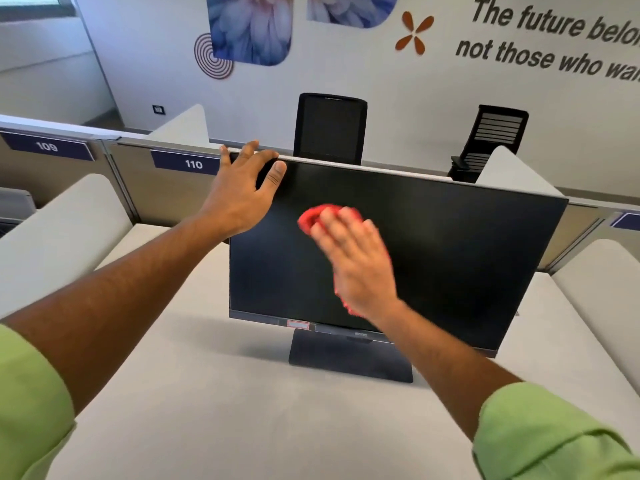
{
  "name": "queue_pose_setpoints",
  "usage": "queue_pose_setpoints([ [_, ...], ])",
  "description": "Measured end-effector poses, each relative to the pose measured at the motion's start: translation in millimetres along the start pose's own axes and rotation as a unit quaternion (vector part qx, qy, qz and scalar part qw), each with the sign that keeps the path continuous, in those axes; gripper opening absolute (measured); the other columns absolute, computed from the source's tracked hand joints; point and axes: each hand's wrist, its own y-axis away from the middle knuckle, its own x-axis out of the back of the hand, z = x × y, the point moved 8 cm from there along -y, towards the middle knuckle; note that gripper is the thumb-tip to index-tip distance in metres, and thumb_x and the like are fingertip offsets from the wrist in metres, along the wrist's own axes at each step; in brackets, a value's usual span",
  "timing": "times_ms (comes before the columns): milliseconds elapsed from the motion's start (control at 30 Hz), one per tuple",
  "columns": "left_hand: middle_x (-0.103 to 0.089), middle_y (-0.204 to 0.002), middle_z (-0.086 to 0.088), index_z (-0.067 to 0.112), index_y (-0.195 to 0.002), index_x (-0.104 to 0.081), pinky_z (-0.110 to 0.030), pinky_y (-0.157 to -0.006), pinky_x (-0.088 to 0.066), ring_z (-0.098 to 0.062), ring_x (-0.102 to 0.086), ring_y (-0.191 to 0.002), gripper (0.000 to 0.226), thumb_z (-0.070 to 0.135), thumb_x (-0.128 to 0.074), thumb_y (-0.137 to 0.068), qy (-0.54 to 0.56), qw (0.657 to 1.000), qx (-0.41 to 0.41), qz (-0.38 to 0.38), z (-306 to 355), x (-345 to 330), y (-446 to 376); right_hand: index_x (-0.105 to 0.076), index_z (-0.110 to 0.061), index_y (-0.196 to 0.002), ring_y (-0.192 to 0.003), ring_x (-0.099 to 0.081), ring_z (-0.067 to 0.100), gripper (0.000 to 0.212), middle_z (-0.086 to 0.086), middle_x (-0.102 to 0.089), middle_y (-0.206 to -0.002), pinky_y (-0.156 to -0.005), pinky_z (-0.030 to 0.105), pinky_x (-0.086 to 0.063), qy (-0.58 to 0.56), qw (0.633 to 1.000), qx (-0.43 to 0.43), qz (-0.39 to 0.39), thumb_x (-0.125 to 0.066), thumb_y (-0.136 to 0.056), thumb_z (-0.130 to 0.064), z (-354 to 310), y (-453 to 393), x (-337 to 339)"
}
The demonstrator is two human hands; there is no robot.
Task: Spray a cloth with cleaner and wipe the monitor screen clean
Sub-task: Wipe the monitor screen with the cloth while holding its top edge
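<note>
The monitor (467, 254) stands upright on the tabletop (207, 393). The left hand (242, 188) grips its 10 o'clock corner, fingers over the top edge. The right hand (353, 258), fingers straight, presses the red cloth (310, 218) against the screen, just 9 o'clock of centre.

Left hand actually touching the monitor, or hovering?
Touching. Head view: the left hand grips the monitor at its top-left corner, thumb on the front, fingers hooked over the top edge.

Both my arms reach forward, bare below green sleeves. My left hand (242, 188) grips the monitor (450, 254) at its top left corner, fingers over the edge and thumb in front. My right hand (353, 261), blurred, presses the cloth (310, 218) with flat fingers.
</note>
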Motion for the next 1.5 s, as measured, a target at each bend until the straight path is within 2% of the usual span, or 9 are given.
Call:
queue_pose_setpoints([
  [233, -0.036, -0.153, -0.004, 0.027, -0.142, -0.043, -0.052, -0.125, 0.0, -0.04, -0.015, -0.151, 0.071, 0.073, -0.02, -0.094, -0.007, 1.0, -0.029, 0.003, -7.7, -5.2, -2.0, -0.014, -0.022, -0.169, -0.164, -0.005, 0.028, 0.08, 0.001, -0.008, -0.178, -0.13, 0.047, -0.005, 0.018, 0.944, 0.234, -0.233, -0.056, -0.102, -0.009, -68.4, 106.1, -58.5],
  [400, -0.037, -0.15, -0.006, 0.024, -0.143, -0.043, -0.053, -0.124, 0.001, -0.04, -0.017, -0.15, 0.067, 0.067, -0.023, -0.095, -0.009, 0.999, -0.041, 0.01, -0.9, -5.8, -2.9, -0.025, -0.031, -0.166, -0.163, -0.015, 0.023, 0.08, -0.004, -0.015, -0.176, -0.131, 0.051, -0.015, 0.081, 0.959, 0.214, -0.166, -0.043, -0.091, -0.009, 2.7, 97.3, -16.6],
  [500, -0.035, -0.152, -0.006, 0.024, -0.143, -0.042, -0.052, -0.124, 0.002, -0.043, -0.013, -0.15, 0.066, 0.066, -0.023, -0.095, -0.002, 0.999, -0.039, 0.008, -2.1, -9.1, -3.9, -0.032, -0.037, -0.164, -0.162, -0.02, 0.025, 0.093, -0.002, -0.02, -0.175, -0.128, 0.05, -0.023, 0.128, 0.971, 0.157, -0.123, -0.063, -0.081, -0.01, 67.9, 70.3, 27.4],
  [633, -0.033, -0.155, -0.005, 0.026, -0.144, -0.041, -0.052, -0.124, 0.003, -0.042, -0.008, -0.152, 0.069, 0.068, -0.022, -0.093, 0.005, 0.999, -0.031, -0.006, -5.5, -9.9, -10.9, -0.044, -0.044, -0.157, -0.149, -0.034, 0.036, 0.073, 0.006, -0.03, -0.157, -0.121, 0.052, -0.032, 0.132, 0.991, 0.021, -0.013, -0.066, -0.097, -0.01, 148.9, 16.7, 82.6],
  [833, -0.035, -0.152, -0.006, 0.026, -0.143, -0.041, -0.053, -0.124, 0.001, -0.042, -0.012, -0.151, 0.061, 0.064, -0.026, -0.097, -0.003, 0.999, -0.037, -0.006, -6.1, -8.9, -8.9, -0.058, -0.036, -0.148, -0.13, -0.042, 0.037, 0.061, 0.007, -0.041, -0.137, -0.111, 0.051, -0.045, 0.112, 0.99, -0.057, 0.06, -0.068, -0.097, -0.005, 136.7, 31.1, 80.2],
  [1033, -0.033, -0.153, -0.006, 0.026, -0.145, -0.039, -0.054, -0.124, -0.003, -0.045, -0.008, -0.15, 0.058, 0.06, -0.03, -0.099, -0.012, 0.999, -0.042, -0.009, -3.6, -6.6, -4.0, -0.069, -0.032, -0.135, -0.121, -0.055, 0.033, 0.058, 0.005, -0.063, -0.124, -0.109, 0.042, -0.047, 0.04, 0.997, -0.056, -0.033, -0.059, -0.092, 0.007, 83.3, 142.8, 31.2],
  [1233, -0.03, -0.155, -0.007, 0.023, -0.146, -0.038, -0.055, -0.123, -0.001, -0.046, -0.005, -0.151, 0.051, 0.051, -0.036, -0.103, -0.02, 0.999, -0.041, -0.002, 0.3, -5.3, -0.5, -0.063, -0.034, -0.138, -0.124, -0.058, 0.026, 0.068, -0.003, -0.063, -0.137, -0.102, 0.041, -0.055, 0.02, 0.971, 0.017, -0.238, -0.091, -0.078, -0.019, 65.3, 201.1, 1.4],
  [1367, -0.032, -0.154, -0.009, 0.022, -0.146, -0.038, -0.055, -0.124, 0.001, -0.044, -0.009, -0.151, 0.05, 0.05, -0.036, -0.104, -0.021, 0.999, -0.047, -0.002, -4.9, -3.2, 2.7, -0.062, -0.036, -0.133, -0.119, -0.058, 0.028, 0.058, -0.003, -0.061, -0.132, -0.091, 0.041, -0.052, 0.05, 0.967, 0.107, -0.226, -0.064, -0.087, 0.0, 71.6, 172.6, 20.6],
  [1500, -0.035, -0.15, -0.01, 0.022, -0.145, -0.039, -0.054, -0.124, 0.001, -0.045, -0.014, -0.149, 0.051, 0.05, -0.035, -0.103, -0.013, 0.999, -0.05, -0.007, -9.0, -3.3, 0.8, -0.067, -0.036, -0.127, -0.117, -0.058, 0.033, 0.046, 0.002, -0.063, -0.125, -0.091, 0.047, -0.045, 0.092, 0.991, 0.038, -0.092, -0.055, -0.097, -0.003, 120.0, 113.9, 67.1],
])
